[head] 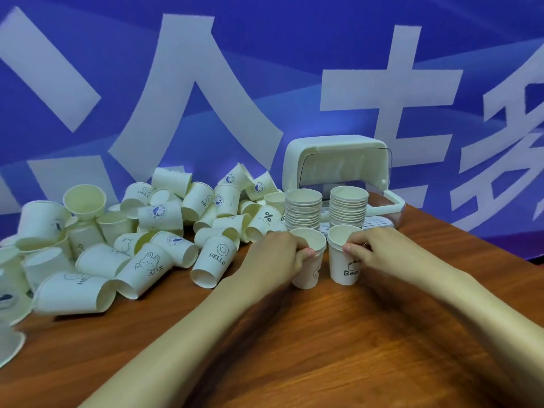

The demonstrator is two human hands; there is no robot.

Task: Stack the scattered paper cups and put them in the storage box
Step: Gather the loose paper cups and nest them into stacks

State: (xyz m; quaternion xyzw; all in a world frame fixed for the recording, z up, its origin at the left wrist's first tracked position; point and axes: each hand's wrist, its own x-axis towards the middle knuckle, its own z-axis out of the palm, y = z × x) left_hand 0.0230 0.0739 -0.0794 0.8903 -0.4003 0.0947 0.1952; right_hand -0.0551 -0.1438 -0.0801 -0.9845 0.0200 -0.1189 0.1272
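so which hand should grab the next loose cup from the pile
Probably left hand: the pile lies on its side, the HELLO cup close by. The right hand would have to cross over.

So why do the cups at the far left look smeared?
Head view, edges: the wide lens stretches and blurs the left cups. Head view, centre: the stacks and held cups look sharper. Light is even, bluish, without glare.

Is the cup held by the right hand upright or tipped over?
Upright: the cup has its base down and mouth up; the right hand pinches its rim.
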